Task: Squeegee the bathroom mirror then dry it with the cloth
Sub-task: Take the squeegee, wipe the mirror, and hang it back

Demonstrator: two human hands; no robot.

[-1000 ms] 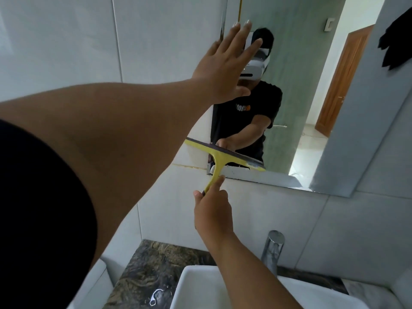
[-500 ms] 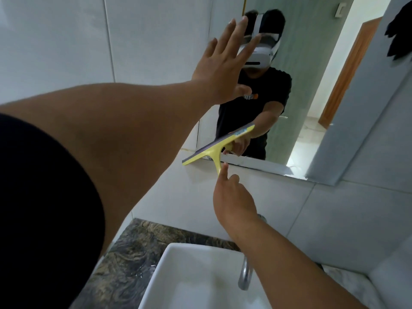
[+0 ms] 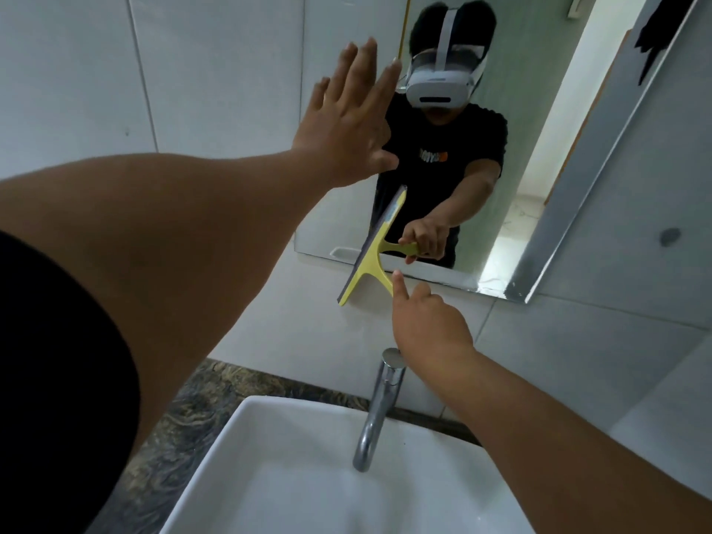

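Note:
The wall mirror [image 3: 547,156] hangs above the basin and reflects a person in a black shirt. My right hand [image 3: 427,325] holds the handle of a yellow squeegee [image 3: 371,260], index finger stretched along it. The blade stands almost upright, its top on the mirror's lower left part and its bottom over the wall tile below the mirror edge. My left hand [image 3: 346,121] is raised flat with fingers spread at the mirror's left edge; whether it touches the surface I cannot tell. No cloth shows, apart from a dark item [image 3: 655,36] reflected at the top right.
A white basin [image 3: 293,475] sits below with a chrome tap [image 3: 379,410] rising behind it, right under my right wrist. Dark marbled counter [image 3: 192,410] lies left of the basin. Grey wall tiles [image 3: 597,360] surround the mirror.
The squeegee blade has swung from lying nearly flat along the mirror's bottom edge to nearly upright. My right hand shifted right. The view tilted down, showing more of the basin.

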